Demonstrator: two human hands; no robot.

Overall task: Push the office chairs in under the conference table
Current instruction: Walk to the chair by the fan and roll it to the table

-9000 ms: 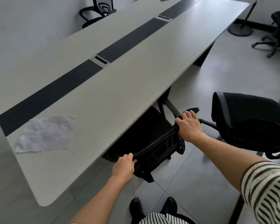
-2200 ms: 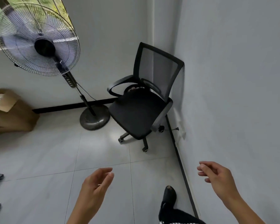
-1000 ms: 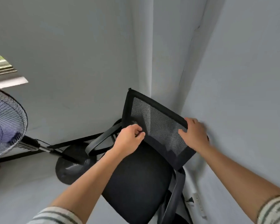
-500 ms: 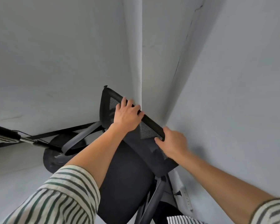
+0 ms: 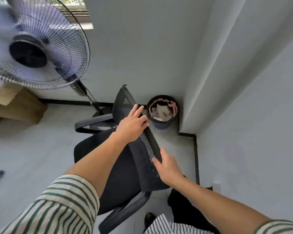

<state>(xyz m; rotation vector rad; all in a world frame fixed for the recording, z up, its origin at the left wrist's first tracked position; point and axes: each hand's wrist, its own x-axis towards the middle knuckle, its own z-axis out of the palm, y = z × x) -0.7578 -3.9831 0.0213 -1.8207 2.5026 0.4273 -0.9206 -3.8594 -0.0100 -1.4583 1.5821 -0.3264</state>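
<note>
1. Two striped sleeves [image 5: 63, 206] are seen at the bottom edge, one on each forearm, both pushed up above the elbow region.
2. A dark shoe [image 5: 150, 219] is visible on the pale tiled floor [image 5: 29, 152], just beside the rear of the chair.
3. The office chair [image 5: 125, 174] is located in a corner of the room, close to the right-hand wall [image 5: 254, 132]. Its seat is turned toward the left of the view and its mesh backrest [image 5: 146, 146] runs diagonally from upper left to lower right.
4. The right hand [image 5: 167, 168] is placed on the lower part of the backrest top edge. The thumb is laid against the mesh face; the remaining fingers are hidden behind the frame, so a closed grip cannot be confirmed.
5. The left hand [image 5: 132, 125] is laid flat on the upper part of the backrest top edge. Its fingers are extended and slightly spread, draped over the frame rather than curled around it.
6. One armrest [image 5: 93, 123] is shown to the left of the left hand, curving over the seat.
7. A round waste bin [image 5: 162, 112], filled with crumpled paper, is positioned in the corner just beyond the backrest, near but apart from the left fingertips.
8. A standing fan [image 5: 35, 46] is found at upper left, its pole descending behind the armrest.
9. A cardboard box [image 5: 15, 107] rests against the far wall, at the left edge, under the fan head.
10. The conference table is not in view.
</note>
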